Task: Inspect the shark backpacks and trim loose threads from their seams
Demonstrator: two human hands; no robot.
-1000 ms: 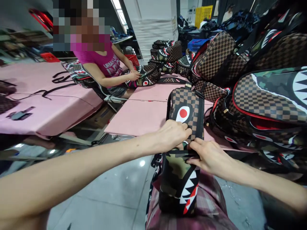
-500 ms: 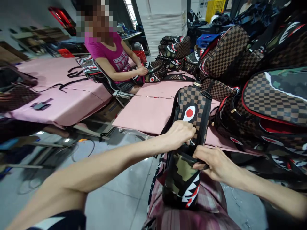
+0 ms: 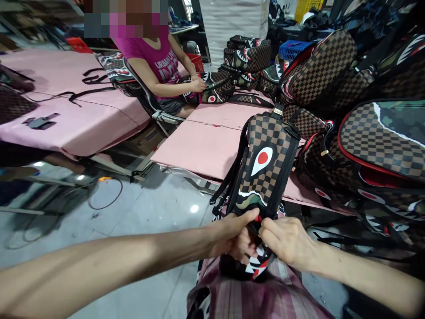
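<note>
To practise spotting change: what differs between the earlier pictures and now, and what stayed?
The left hand and right hand slid down the backpack from its middle to its lower end, still gripping it. The co-worker stays seated at the pink table.

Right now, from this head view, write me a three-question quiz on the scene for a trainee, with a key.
1. True or false: the left hand and the right hand both grip the lower end of the checkered backpack.
2. The table behind that backpack is covered in: A blue, B pink, C green.
3. Fill in: the white eye shape on the backpack has a ___ dot in it.
Key: 1 true; 2 B; 3 red.
</note>
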